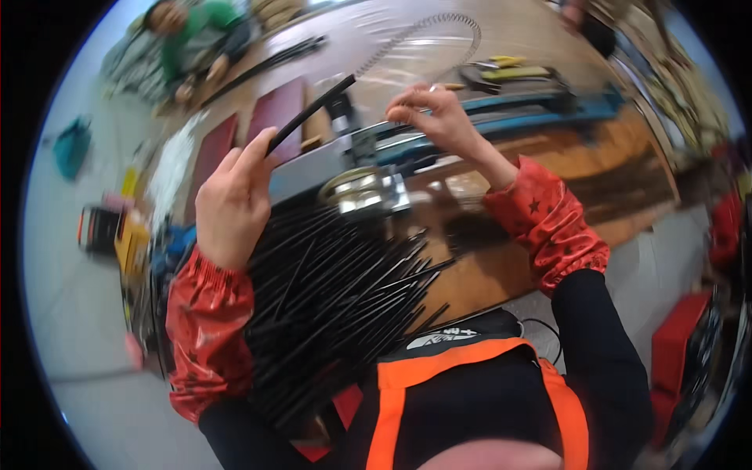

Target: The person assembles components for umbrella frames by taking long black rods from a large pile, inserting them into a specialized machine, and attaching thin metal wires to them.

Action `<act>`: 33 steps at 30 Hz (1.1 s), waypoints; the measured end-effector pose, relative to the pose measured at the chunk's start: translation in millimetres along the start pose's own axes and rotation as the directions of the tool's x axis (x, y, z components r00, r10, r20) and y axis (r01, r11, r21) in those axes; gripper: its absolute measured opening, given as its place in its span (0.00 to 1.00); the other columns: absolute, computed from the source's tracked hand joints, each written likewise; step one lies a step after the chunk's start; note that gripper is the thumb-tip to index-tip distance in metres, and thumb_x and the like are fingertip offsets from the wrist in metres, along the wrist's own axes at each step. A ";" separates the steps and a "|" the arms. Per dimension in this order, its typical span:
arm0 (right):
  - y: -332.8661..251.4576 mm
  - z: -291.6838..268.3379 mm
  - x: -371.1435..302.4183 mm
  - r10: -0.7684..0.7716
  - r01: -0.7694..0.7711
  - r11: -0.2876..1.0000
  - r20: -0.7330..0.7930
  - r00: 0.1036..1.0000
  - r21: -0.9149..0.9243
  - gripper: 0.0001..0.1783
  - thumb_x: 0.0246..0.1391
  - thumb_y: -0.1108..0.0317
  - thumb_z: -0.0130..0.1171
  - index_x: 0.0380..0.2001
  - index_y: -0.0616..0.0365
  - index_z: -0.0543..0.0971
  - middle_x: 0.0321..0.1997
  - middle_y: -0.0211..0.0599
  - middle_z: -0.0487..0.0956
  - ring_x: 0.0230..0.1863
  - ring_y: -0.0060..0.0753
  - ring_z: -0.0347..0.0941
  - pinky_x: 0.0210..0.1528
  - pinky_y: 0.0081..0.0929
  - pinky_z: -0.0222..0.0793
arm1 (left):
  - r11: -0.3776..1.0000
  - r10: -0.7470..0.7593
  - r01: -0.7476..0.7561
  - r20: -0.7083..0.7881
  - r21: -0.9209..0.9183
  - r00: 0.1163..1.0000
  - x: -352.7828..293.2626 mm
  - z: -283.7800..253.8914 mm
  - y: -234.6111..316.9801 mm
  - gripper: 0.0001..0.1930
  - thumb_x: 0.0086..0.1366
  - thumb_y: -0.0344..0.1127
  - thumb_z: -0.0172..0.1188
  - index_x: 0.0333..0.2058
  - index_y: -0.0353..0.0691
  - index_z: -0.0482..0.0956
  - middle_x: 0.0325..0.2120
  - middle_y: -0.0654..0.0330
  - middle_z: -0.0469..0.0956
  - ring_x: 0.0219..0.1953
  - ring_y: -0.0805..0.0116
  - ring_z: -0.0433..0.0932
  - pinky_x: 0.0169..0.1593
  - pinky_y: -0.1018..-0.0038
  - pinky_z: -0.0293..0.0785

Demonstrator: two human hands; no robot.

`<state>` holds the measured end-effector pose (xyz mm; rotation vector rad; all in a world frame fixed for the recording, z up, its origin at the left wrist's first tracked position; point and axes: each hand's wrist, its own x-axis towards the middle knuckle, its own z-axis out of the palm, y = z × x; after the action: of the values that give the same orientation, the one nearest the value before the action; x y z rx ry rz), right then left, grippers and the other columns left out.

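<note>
My left hand [232, 205] is wrapped round a black tube [312, 114], which slants up and to the right. From the tube's upper end comes a long thin coil spring [415, 30] that bends over in a loop above the bench. My right hand [440, 119] is raised to the right of the tube, fingers curled and their tips close together; whether anything thin lies between them is hidden. Below my left hand spreads a large pile of black rods [329, 290]. A shiny metal fixture [364, 196] stands between the pile and a blue metal bar [509, 106].
Pliers with yellow-green handles [513, 74] lie beyond my right hand. More black rods [286, 56] rest at the far left of the workbench [501, 270]. A person in green [200, 31] sits at the far left. A red box [677, 352] stands at right.
</note>
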<state>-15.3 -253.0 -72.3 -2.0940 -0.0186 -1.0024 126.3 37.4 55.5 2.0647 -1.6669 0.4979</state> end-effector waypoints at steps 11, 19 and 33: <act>5.1 95.8 34.9 -0.186 0.224 0.963 0.233 0.955 -0.152 0.14 0.53 0.53 0.69 0.33 0.51 0.88 0.32 0.38 0.82 0.38 0.40 0.78 0.47 0.39 0.71 | 0.967 -0.252 0.253 -0.026 0.029 0.967 -101.5 -25.0 -55.1 0.18 0.67 0.29 0.60 0.56 0.45 0.77 0.28 0.52 0.77 0.26 0.54 0.77 0.32 0.64 0.72; -25.5 107.4 41.2 -0.234 0.469 0.794 0.517 0.823 -0.388 0.09 0.58 0.58 0.63 0.30 0.49 0.84 0.25 0.31 0.79 0.36 0.35 0.73 0.56 0.38 0.58 | 0.965 -0.261 0.261 0.002 0.031 0.965 -101.6 -17.8 -57.2 0.17 0.67 0.31 0.61 0.55 0.46 0.78 0.27 0.53 0.77 0.26 0.54 0.77 0.32 0.64 0.73; 39.6 -167.8 -65.1 0.006 0.150 0.457 0.172 0.985 -0.877 0.06 0.57 0.68 0.60 0.38 0.53 0.82 0.39 0.36 0.84 0.47 0.44 0.75 0.58 0.40 0.62 | 0.996 -0.054 0.071 0.245 -0.060 0.968 -36.3 98.9 -60.5 0.16 0.68 0.39 0.57 0.54 0.56 0.79 0.30 0.55 0.79 0.34 0.52 0.81 0.37 0.59 0.78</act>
<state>-155.9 -371.9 -79.4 -3.1742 0.4537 -0.9977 178.4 24.1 -53.5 2.1913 -1.7195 0.1691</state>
